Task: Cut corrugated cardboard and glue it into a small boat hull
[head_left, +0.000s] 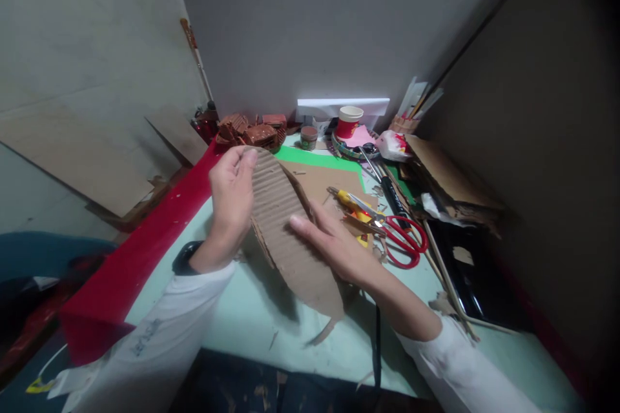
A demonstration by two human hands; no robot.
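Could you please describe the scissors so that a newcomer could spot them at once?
On the pale tabletop, find the right hand holding the corrugated cardboard piece. Beyond that hand, left of the glossy black panel, lie the scissors; two large red loop handles set them apart from the yellow tool beside them.

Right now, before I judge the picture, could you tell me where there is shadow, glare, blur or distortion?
Head view: a soft shadow on the table under the cardboard, whose ridges are readable; bright glare on the black panel; softness and wide-angle stretching toward the edges; darkness at the far right.
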